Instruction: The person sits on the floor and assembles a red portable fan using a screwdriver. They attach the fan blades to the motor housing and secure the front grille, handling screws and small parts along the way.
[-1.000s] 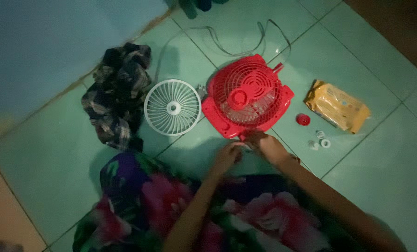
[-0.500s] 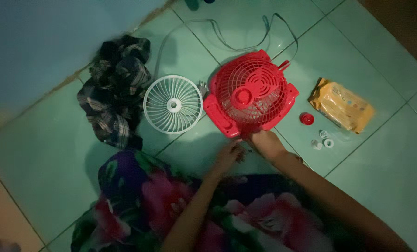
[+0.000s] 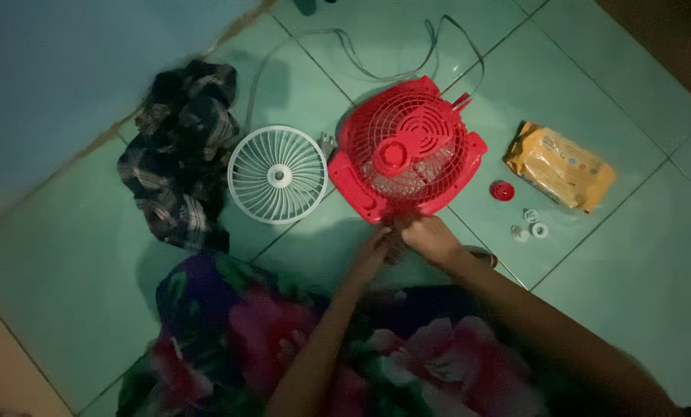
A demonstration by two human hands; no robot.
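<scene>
Both hands meet, fingers curled, low in the middle.
Left hand [image 3: 372, 253] reaches toward one o'clock; right hand [image 3: 430, 238] angles toward ten o'clock, both forearms bare, fingertips nearly touching.

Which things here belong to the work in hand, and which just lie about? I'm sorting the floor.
In hand:
red fan, near edge under left hand and right hand
white grille
red cap
small white parts

Lying about:
checked cloth
yellow packet
</scene>
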